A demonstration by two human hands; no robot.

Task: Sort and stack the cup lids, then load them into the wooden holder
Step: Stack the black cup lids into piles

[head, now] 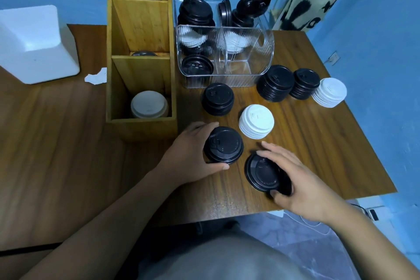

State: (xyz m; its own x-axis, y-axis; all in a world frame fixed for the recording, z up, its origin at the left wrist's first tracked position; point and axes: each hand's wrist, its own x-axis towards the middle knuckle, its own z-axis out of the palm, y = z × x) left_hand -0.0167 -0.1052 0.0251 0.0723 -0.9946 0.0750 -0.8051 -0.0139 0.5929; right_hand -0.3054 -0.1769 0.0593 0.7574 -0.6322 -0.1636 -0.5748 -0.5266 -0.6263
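My left hand grips a short stack of black lids standing upright on the table, thumb in front and fingers behind. My right hand holds a tilted black lid stack with its underside facing me. A white lid stack and a black stack stand just beyond. Further right are two black stacks and a white stack. The wooden holder stands to the left, with white lids in its near compartment and dark lids deeper in the others.
A clear ribbed plastic bin behind the stacks holds black and white lids. A white box and a scrap of paper lie at the left. The table's right edge and front edge are close to my hands.
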